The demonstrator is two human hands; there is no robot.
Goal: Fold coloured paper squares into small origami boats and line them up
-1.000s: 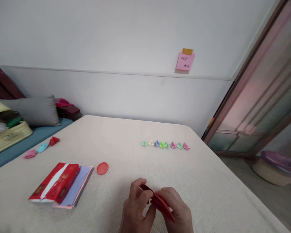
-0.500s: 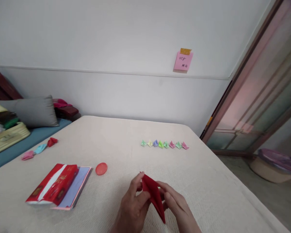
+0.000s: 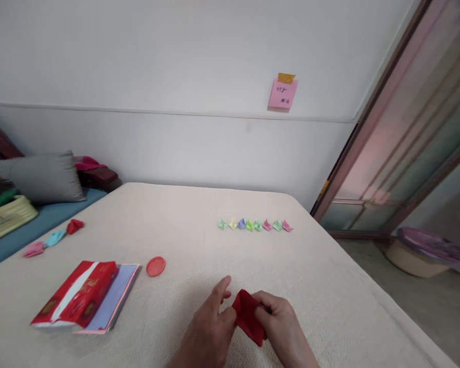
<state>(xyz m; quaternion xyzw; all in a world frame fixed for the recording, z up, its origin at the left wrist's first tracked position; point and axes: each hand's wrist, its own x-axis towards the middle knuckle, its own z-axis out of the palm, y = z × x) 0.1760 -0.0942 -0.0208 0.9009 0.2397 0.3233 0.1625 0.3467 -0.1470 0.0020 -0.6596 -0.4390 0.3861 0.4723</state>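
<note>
A red folded paper (image 3: 248, 318) is held low over the near middle of the table. My right hand (image 3: 278, 319) grips its right side, thumb on the inner face and fingers behind. My left hand (image 3: 211, 327) pinches the left edge near the thumb, its index finger raised off the paper; the other fingertips are partly hidden. Beyond the hands lies a row of several small folded paper pieces (image 3: 250, 225) in green, yellow, blue and pink. A round red lid-like disc (image 3: 155, 266) rests left of my left hand.
A red tissue pack (image 3: 80, 294) lies on a stack of coloured paper sheets (image 3: 117, 301) at the left. Red (image 3: 74, 226), light blue (image 3: 55, 237) and pink (image 3: 34, 249) folded pieces sit near the left edge. A pink note (image 3: 282, 93) is taped to the wall.
The red paper has turned, showing more of its inner face. My right thumb has come onto that face, and my left index finger has lifted away from the paper. The view has shifted slightly right.
</note>
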